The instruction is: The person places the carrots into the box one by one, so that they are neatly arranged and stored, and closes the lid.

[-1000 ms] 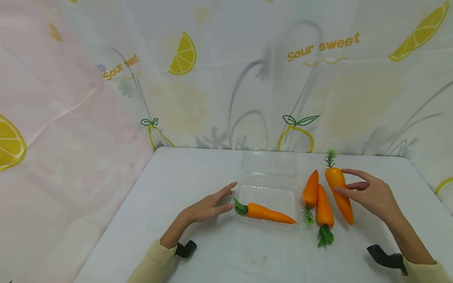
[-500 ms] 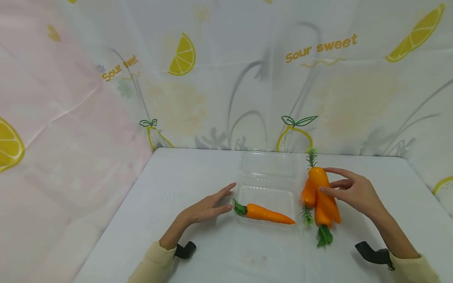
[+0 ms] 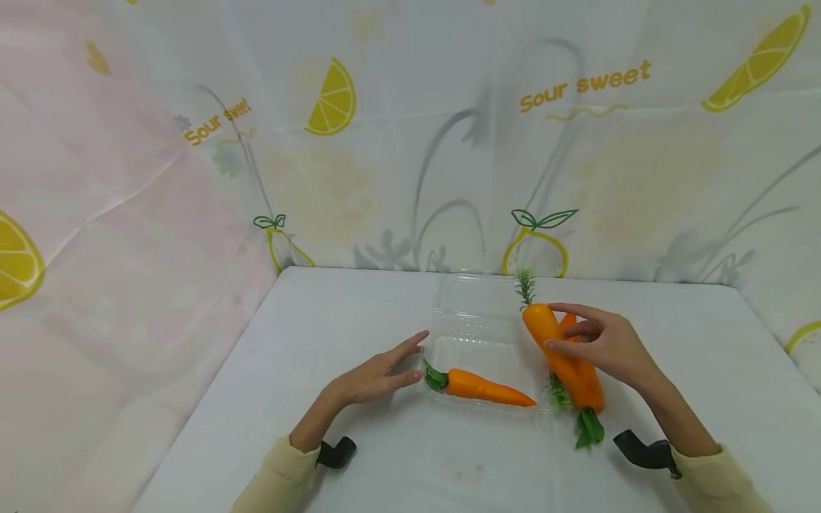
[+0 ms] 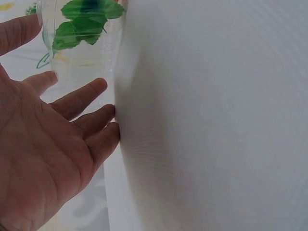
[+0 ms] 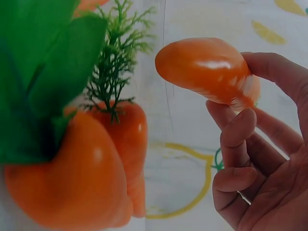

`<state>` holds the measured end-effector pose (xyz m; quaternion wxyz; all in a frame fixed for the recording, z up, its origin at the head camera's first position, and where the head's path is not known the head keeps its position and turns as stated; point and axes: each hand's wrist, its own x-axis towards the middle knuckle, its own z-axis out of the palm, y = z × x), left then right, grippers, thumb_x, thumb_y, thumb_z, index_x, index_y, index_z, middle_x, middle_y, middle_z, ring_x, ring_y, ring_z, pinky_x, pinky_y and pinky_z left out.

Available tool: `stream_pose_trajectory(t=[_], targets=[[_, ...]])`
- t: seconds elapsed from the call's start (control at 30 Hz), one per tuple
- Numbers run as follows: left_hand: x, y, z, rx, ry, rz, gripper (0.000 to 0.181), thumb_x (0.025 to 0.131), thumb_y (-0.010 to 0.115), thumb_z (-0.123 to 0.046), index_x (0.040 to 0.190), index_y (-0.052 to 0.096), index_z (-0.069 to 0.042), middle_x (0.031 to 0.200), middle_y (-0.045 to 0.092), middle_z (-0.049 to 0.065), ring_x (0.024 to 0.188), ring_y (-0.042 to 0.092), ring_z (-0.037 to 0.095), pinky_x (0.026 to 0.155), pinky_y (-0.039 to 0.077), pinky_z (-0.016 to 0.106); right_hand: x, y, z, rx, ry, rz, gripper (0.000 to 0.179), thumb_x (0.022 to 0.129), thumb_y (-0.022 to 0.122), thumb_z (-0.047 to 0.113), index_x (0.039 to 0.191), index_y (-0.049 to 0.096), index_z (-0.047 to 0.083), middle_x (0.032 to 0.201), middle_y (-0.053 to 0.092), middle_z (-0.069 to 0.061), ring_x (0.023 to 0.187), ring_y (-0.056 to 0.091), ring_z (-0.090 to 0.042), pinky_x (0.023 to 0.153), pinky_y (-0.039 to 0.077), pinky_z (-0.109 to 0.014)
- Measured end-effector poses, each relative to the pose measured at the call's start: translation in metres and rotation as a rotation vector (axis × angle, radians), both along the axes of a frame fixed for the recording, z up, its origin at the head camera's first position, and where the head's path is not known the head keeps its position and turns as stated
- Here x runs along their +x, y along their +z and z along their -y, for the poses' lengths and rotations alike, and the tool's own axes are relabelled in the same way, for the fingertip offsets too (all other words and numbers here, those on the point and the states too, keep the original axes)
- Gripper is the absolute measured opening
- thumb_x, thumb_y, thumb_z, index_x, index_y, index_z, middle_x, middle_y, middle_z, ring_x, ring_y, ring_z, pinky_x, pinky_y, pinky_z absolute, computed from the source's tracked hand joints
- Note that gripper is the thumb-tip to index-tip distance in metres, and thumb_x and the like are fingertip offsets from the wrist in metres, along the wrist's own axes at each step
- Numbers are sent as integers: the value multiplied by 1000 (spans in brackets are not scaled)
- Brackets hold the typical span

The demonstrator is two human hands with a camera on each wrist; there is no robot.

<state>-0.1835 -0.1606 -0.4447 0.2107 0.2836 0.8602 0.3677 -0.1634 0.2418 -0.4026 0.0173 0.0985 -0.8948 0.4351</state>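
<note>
My right hand (image 3: 606, 349) pinches an orange carrot (image 3: 545, 329) with a feathery green top between thumb and fingers. It hangs over two other carrots; in the right wrist view the held carrot (image 5: 202, 67) is apart from the leafy-topped carrot (image 5: 72, 183) and the feathery-topped carrot (image 5: 132, 139) beside it. Fingers spread, my left hand (image 3: 378, 375) is at the left side of a clear plastic clamshell box (image 3: 487, 350). One carrot (image 3: 484, 387) lies along the box's near side, green leaves to the left. In the left wrist view the fingertips of my left hand (image 4: 43, 144) are at the box wall.
The box's clear lid (image 3: 487, 296) is folded back toward the rear of the white table (image 3: 346, 313). Behind the table hangs a backdrop cloth (image 3: 398, 142) printed with lemons and words.
My right hand has carried the held carrot leftward, from right of the two loose carrots to over them and near the box's right side. The left hand stays where it was.
</note>
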Motion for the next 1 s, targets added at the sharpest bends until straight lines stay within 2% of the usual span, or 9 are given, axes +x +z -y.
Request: stream_pose_trajectory(t=[0.3,0.53,0.67,0.77,0.9,1.0], targets=[[-1,1,0,-6,3,5,70,100,48,-51,159,14,-35,155,37,6,143,31,28,112,24,58,-6,0,20,-59,49,30,59,81,82,38,133,63,17,97,73,-6,81,68,-19,68,55,-32],[-1,1,0,0,-4,11,70,100,48,-52,158,13,-36,154,38,6,142,32,29,111,24,59,-7,2,33,-99,93,34,54,81,83,33,129,65,16,95,72,-6,71,64,-22,59,53,-30],[-2,1,0,3,-3,11,70,100,48,-52,158,14,-36,154,37,6,142,32,28,111,24,59,-10,2,40,-93,109,37,54,81,83,34,128,65,17,95,73,-4,66,63,-21,58,51,-29],[-2,1,0,4,-3,11,70,100,48,-52,158,14,-36,155,37,6,142,32,28,111,24,59,-11,1,45,-87,127,31,54,81,83,34,129,65,17,94,73,-3,60,60,-21,52,48,-30],[-2,0,0,0,0,11,70,100,48,-52,158,13,-37,154,38,6,142,33,29,111,24,60,-12,1,51,-78,141,19,54,81,83,34,129,65,18,94,73,-1,62,57,-22,46,43,-29],[-2,0,0,-3,0,13,70,100,48,-52,158,13,-37,154,37,6,142,32,29,111,24,60,-14,1,56,-70,148,18,53,80,84,34,128,66,19,93,73,0,67,58,-22,48,44,-28]])
